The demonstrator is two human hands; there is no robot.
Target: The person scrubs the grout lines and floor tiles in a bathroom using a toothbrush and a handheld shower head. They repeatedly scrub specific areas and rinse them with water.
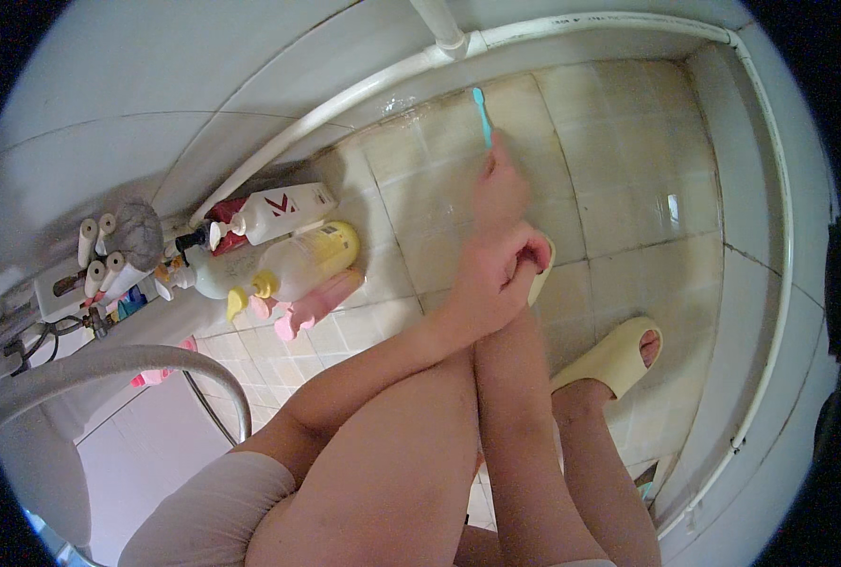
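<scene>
A turquoise toothbrush is gripped in my right hand, which is blurred. Its head lies over the tiled floor near the base of the wall. My left hand crosses over my right forearm, fingers curled around the wrist. The overlap hides part of that wrist. Both forearms reach past my bent leg. Below my hands shows part of one pale yellow slipper; the other slipper is on my foot at the right.
Several bottles stand at the left: a white pump bottle, a yellow-capped one, a pink one. A white pipe runs along the wall, another down the right. A curved metal tube is at lower left.
</scene>
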